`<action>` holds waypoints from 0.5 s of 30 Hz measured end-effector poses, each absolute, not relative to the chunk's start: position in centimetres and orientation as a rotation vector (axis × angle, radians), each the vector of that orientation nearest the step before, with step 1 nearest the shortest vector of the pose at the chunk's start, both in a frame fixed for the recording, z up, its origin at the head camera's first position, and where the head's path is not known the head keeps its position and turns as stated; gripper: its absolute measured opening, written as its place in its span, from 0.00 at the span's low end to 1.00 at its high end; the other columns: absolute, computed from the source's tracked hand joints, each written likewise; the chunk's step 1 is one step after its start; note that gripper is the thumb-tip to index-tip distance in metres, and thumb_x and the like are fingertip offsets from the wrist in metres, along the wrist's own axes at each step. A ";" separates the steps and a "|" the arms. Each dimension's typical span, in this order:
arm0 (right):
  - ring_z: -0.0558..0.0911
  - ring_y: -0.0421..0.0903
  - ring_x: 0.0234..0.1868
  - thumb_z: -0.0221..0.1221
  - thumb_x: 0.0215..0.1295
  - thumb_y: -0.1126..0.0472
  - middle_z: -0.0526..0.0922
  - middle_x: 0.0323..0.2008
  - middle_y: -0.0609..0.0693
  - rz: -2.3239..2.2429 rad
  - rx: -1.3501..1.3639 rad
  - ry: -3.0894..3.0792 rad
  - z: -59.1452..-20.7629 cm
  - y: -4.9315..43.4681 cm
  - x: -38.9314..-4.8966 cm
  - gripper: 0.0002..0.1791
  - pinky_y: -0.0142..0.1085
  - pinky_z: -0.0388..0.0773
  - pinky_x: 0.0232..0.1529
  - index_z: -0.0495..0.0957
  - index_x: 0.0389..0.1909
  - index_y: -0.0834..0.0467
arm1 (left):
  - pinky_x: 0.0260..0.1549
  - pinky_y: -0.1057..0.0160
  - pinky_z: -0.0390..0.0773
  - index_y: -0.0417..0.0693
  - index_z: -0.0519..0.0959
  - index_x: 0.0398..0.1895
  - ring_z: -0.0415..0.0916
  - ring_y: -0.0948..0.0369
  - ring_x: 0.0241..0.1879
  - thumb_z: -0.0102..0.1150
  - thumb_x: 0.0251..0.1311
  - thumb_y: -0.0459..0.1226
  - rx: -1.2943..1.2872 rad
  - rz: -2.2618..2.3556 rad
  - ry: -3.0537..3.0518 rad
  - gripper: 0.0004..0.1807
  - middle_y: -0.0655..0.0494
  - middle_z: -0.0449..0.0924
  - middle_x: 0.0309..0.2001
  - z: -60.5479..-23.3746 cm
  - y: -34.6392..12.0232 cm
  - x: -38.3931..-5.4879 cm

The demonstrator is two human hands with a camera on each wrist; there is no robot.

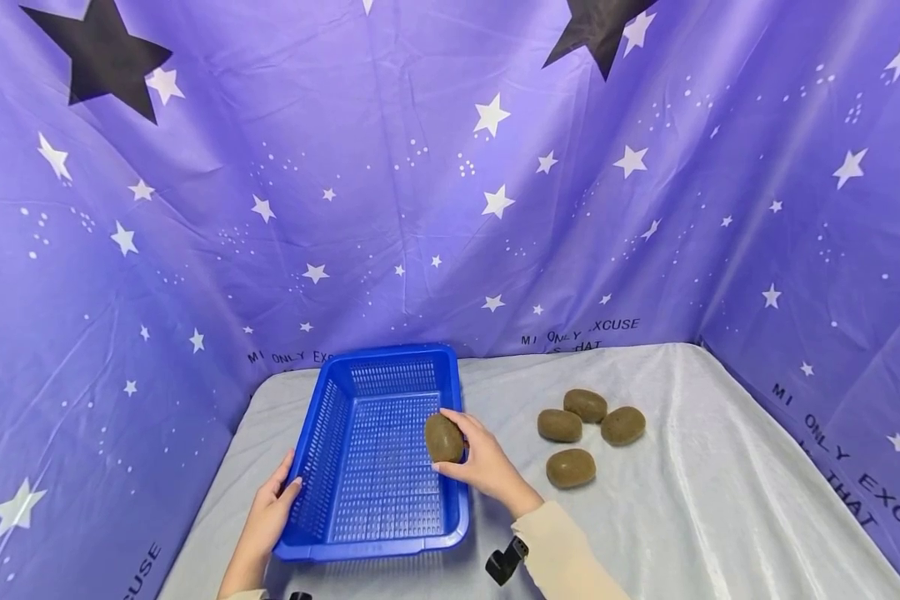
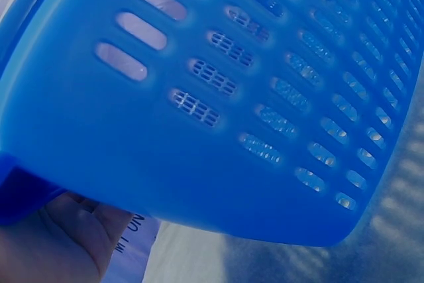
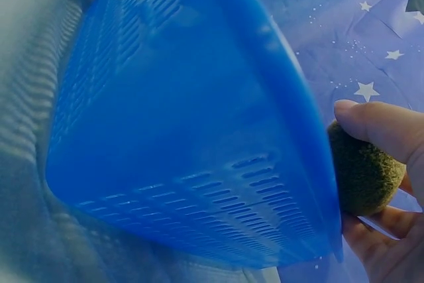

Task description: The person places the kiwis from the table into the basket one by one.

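A blue plastic basket (image 1: pixel 371 547) with slotted walls stands on the table, its inside bare in the head view. At its left rim my left hand (image 1: pixel 270 508) grips the edge, thumb over the top and fingers outside. My right hand (image 1: pixel 487 461) holds a brown fuzzy kiwi (image 1: pixel 444 438) between thumb and fingers, above the basket's right rim. In the right wrist view that kiwi (image 3: pixel 364 170) shows just beyond the rim, partly covered by the fingers. The left wrist view shows the basket wall (image 2: pixel 119 157) close up, with part of the left hand (image 2: pixel 66 240) beneath the rim.
Several more kiwis lie to the right of the basket: three grouped together, with one kiwi (image 1: pixel 571 468) nearer the front. A pale grey cloth (image 1: pixel 720 517) covers the table. Purple star-printed curtains (image 1: pixel 420 208) enclose the back and sides.
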State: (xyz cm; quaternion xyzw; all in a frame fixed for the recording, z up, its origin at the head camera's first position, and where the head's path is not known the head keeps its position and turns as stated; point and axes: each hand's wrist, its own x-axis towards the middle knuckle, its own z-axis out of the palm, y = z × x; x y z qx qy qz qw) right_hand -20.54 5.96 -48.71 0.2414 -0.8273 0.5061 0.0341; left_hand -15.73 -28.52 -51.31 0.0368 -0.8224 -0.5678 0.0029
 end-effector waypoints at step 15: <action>0.73 0.58 0.58 0.66 0.55 0.61 0.66 0.64 0.61 1.585 0.734 -2.525 -49.2 6.0 -20.4 0.38 0.44 0.74 0.52 0.64 0.66 0.60 | 0.46 0.87 0.55 0.35 0.43 0.73 0.43 0.43 0.70 0.40 0.71 0.33 0.101 -1.781 -2.584 0.31 0.36 0.41 0.72 -51.4 -28.5 -15.7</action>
